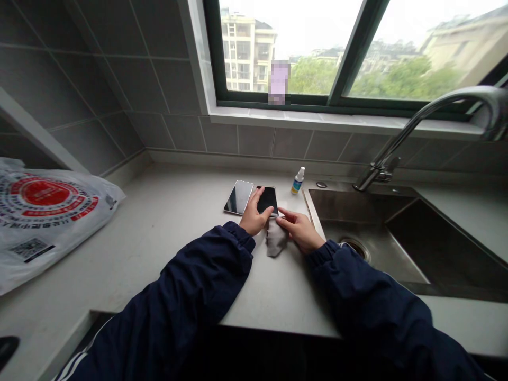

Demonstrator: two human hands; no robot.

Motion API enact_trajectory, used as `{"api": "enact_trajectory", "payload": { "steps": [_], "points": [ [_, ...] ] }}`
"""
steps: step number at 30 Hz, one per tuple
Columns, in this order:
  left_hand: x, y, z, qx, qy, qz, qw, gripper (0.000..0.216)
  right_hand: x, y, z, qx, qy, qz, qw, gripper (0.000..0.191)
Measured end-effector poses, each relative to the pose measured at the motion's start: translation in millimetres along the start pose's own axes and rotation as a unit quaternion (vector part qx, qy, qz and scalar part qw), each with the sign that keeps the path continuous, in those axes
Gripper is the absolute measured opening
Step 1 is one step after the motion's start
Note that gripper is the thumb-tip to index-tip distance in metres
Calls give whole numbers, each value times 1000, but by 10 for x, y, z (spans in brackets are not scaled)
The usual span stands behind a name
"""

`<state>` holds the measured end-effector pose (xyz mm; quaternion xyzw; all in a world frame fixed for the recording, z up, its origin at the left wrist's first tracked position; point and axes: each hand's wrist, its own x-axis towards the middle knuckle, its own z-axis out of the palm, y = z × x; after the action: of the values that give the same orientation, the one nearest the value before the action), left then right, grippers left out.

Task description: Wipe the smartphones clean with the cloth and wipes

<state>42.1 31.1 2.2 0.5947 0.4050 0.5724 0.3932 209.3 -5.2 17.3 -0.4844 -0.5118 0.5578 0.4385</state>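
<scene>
Head view: your left hand (253,216) pins the dark phone (268,200) on the counter (159,227), your right hand (299,229) at its near edge.

You have the left hand's fingers spread over the phone's left side and its thumb curled onto the near edge, a firm grasp. Your right fingertips (282,218) meet a crumpled gray cloth (275,239) where it touches that edge; whether they pinch it, you can't quite tell from this angle. A pale phone (238,197) lies just left of the dark one, free of both hands. A small bottle (297,181) stands upright beyond them, untouched. Any smears on the screens are too small to judge, so what's done and left there stays unclear. The sink (357,222) lies right, a plastic bag (43,211) far left.
</scene>
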Motion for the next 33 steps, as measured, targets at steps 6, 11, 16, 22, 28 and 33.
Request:
{"api": "enact_trajectory", "payload": {
  "steps": [6, 11, 16, 22, 28, 33],
  "points": [
    [45, 9, -77, 99, -30, 6, 995, 96, 5, 11, 2, -19, -15, -22, 999, 72],
    [59, 26, -142, 211, -49, 28, 976, 92, 73, 81, -45, -39, 5, -47, 998, 56],
    [34, 87, -209, 312, -78, 33, 946, 78, 110, 106, -98, -61, 40, -76, 994, 38],
    [-12, 157, -226, 444, -115, 9, 889, 76, 94, 80, -99, -59, 38, -88, 994, 41],
    [-50, 201, -191, 516, -117, 16, 849, 67, 121, 114, -98, -58, 27, -97, 993, 41],
    [-80, 190, -174, 534, -104, 29, 838, 64, 133, 151, -108, -62, 29, -111, 991, 41]
  ]
}}
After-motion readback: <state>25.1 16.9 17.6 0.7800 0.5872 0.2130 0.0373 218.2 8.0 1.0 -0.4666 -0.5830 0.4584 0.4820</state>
